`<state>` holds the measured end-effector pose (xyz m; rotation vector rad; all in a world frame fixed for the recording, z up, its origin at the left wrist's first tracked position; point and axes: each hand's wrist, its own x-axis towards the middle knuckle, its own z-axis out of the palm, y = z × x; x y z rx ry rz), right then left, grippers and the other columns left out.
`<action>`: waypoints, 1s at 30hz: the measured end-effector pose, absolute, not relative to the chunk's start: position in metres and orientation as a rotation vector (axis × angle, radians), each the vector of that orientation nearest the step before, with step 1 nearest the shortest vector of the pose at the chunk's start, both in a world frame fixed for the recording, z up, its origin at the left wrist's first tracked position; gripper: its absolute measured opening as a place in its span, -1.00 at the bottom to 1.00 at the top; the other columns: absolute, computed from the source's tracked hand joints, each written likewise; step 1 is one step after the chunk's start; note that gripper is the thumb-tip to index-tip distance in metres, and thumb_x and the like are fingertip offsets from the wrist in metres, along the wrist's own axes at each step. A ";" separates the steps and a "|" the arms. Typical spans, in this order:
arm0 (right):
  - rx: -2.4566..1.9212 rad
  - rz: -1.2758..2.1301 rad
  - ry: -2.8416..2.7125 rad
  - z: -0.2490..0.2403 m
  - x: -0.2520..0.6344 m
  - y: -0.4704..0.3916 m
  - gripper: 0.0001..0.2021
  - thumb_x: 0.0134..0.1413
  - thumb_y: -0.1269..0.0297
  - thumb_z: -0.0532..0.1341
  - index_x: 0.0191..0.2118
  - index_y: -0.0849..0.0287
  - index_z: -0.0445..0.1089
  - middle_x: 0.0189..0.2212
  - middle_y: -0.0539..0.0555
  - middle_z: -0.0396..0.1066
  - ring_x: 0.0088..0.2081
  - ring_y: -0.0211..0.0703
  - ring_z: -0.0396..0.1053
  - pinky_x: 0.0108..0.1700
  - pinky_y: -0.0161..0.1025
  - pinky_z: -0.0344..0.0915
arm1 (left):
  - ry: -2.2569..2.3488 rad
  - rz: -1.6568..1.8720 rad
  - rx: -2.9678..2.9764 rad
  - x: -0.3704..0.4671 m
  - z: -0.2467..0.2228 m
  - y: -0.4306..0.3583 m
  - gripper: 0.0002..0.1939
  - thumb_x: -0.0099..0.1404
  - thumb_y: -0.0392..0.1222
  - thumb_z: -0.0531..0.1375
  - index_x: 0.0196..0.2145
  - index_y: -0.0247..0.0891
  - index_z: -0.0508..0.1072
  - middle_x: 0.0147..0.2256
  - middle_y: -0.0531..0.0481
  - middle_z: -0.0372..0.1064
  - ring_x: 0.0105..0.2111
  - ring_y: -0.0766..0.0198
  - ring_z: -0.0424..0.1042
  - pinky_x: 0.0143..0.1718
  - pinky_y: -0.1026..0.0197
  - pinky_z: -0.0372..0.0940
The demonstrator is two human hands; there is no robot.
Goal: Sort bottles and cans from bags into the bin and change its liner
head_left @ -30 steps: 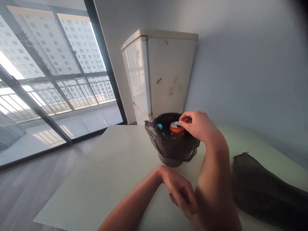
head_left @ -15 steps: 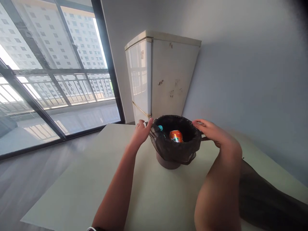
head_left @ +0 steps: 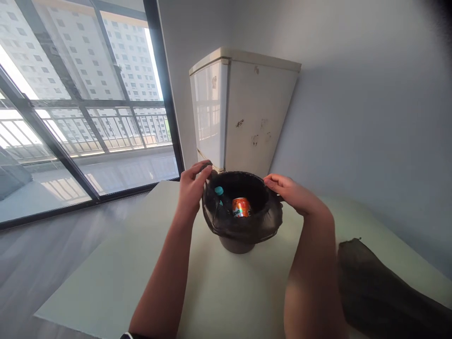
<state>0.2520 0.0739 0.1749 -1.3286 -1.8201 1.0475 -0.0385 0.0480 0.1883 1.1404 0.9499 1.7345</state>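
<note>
A small trash bin (head_left: 237, 246) stands upright on a pale table, lined with a thin black trash bag (head_left: 243, 229) folded over its rim. Inside lie an orange drink can (head_left: 241, 207) and a bottle with a turquoise cap (head_left: 219, 190); the rest of the bottle is mostly hidden. My left hand (head_left: 193, 184) pinches the bag's edge at the left side, drawing it a little away from the rim. At the right rim, my right hand (head_left: 287, 190) has its fingers closed on the bag's edge.
Another black plastic bag (head_left: 381, 287) lies flat at the right of the pale table (head_left: 106, 278). Behind the table stands a worn white fridge (head_left: 261, 117) against the grey wall. Sliding glass doors (head_left: 88, 103) are at the left.
My left hand has moved left and pulled the bag's edge outward from the rim. My right hand stays at the right rim. The bin appears slightly farther left in view.
</note>
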 end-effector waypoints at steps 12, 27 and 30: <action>-1.216 0.756 -1.625 0.179 0.270 0.069 -0.59 0.13 -0.20 0.36 -0.24 0.08 0.47 -0.50 -0.02 0.30 -0.48 -0.21 0.18 -0.43 -0.22 0.14 | 0.485 1.901 0.863 -0.057 0.200 0.050 -0.57 0.38 -0.15 0.29 -0.52 -0.18 0.13 -0.57 0.18 0.01 -0.60 0.42 0.12 -0.44 0.31 0.29; -1.352 1.103 -2.284 0.152 0.287 0.084 -0.45 -0.06 0.15 0.44 0.12 -0.04 0.48 0.03 0.06 0.55 0.05 0.14 0.48 0.07 -0.06 0.46 | 1.517 0.909 1.335 -0.122 0.170 0.055 -0.41 0.23 0.46 0.22 -0.37 -0.19 0.56 -0.39 -0.26 0.57 -0.21 -0.18 0.58 -0.15 -0.05 0.36; -1.172 1.006 -2.268 0.169 0.271 0.073 -0.30 -0.07 0.12 0.50 0.24 -0.04 0.41 0.16 0.07 0.49 0.22 0.23 0.36 0.29 0.02 0.34 | 1.255 0.792 1.507 -0.115 0.177 0.047 -0.42 0.25 0.43 0.22 -0.41 -0.19 0.59 -0.33 -0.21 0.60 -0.27 -0.01 0.57 -0.19 0.05 0.39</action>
